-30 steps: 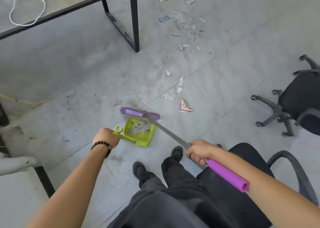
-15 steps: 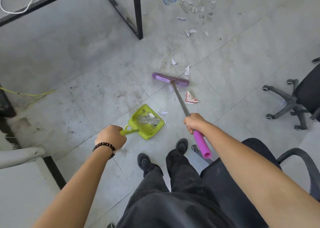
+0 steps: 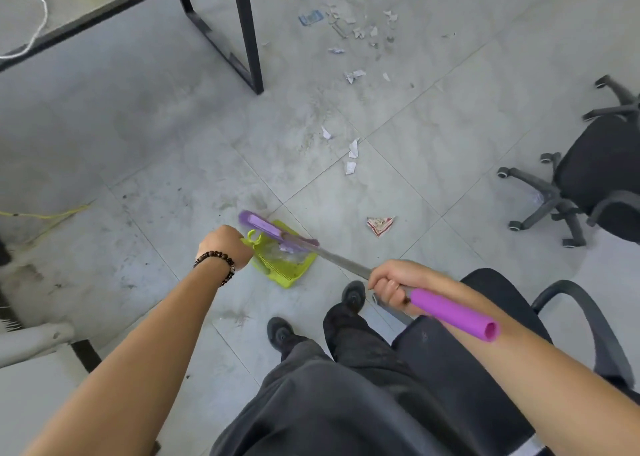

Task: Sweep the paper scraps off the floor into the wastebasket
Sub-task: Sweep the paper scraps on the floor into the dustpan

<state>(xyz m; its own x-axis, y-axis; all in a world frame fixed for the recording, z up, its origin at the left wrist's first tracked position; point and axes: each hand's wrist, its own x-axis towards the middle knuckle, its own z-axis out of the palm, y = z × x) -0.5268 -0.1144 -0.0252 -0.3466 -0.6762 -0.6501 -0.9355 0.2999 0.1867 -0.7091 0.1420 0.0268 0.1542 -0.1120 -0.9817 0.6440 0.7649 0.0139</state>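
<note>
A lime-green plastic dustpan (image 3: 284,265), square with a ridged comb edge, is lying flat on the grey tiled floor (image 3: 138,144). The left hand (image 3: 225,247), wearing a dark beaded bracelet (image 3: 216,263), is closed around the dustpan's handle at its left side. The right hand (image 3: 393,287), to the right of the dustpan, is gripping the broom (image 3: 277,232) in a full fist on its metal shaft, just ahead of the smooth purple tubular grip. The flat purple broom head is resting across the dustpan's far edge, with crumpled scraps inside the pan. Torn paper scraps (image 3: 351,157) are lying beyond the dustpan, and a folded triangular piece (image 3: 379,225) with unreadable red print is sitting to its right.
</note>
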